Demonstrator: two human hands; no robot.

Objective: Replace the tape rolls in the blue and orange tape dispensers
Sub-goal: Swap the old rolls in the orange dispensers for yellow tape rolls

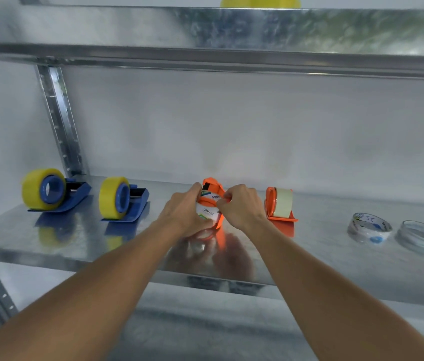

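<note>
**Mia:** Where is the orange tape dispenser (212, 188)?

**Ben:** On the metal shelf (335, 259), about the middle, closer to the back edge. A second orange dispenser (279, 208) stands just beside it. Two blue dispensers (57, 196) with yellow rolls sit toward the left end.

**Mia:** What are the hands doing?

**Ben:** The left hand (188, 212) has its grip curled round the dispenser and the new tape roll (207, 211). The right hand (242, 207) pinches something small at the top of the roll. I think it's the tape end.

**Mia:** How to do it well?

**Ben:** Hold the dispenser still. Pull the end slowly and straight, toward the cutter, so it doesn't stick crooked. Two used rolls (369, 227) lie near the right end.
</note>
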